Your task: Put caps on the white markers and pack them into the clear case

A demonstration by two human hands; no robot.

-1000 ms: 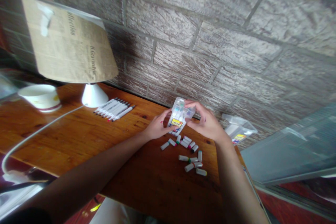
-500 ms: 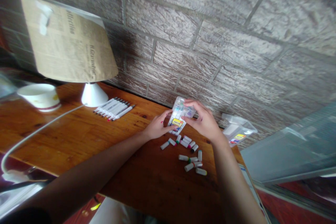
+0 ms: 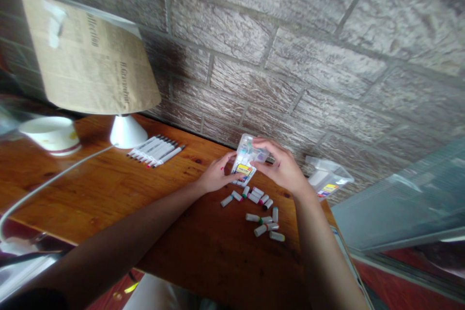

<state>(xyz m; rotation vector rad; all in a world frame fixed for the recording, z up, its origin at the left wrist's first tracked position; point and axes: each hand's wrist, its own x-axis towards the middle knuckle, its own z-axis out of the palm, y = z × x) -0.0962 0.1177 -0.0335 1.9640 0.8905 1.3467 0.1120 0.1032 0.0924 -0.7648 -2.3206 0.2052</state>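
Over the far edge of the table, a clear plastic case (image 3: pixel 244 168) with a yellow label is tilted up between both hands. My left hand (image 3: pixel 215 174) grips its lower left side, with the thumb across the label. My right hand (image 3: pixel 282 163) closes around the upper right part, fingers on top and thumb below. Whitish and coloured pieces show through the plastic, too blurred to name. Just below lie several short white cylinders (image 3: pixel 253 198) with coloured ends, which look like marker caps. More of these white cylinders (image 3: pixel 262 218) are scattered nearer to me.
Slim white markers (image 3: pixel 154 150) lie in a row at left, beside a lamp (image 3: pixel 127 131) with a papery shade. A white paper bowl (image 3: pixel 53 135) stands farther left, near the lamp's cord (image 3: pixel 51 179). Another clear plastic container (image 3: pixel 330 177) stands right of my right hand, before the brick wall (image 3: pixel 254 58).
The whole view has shifted very slightly to the left. Both hands keep their grip on the case, and the loose cylinders lie as before.
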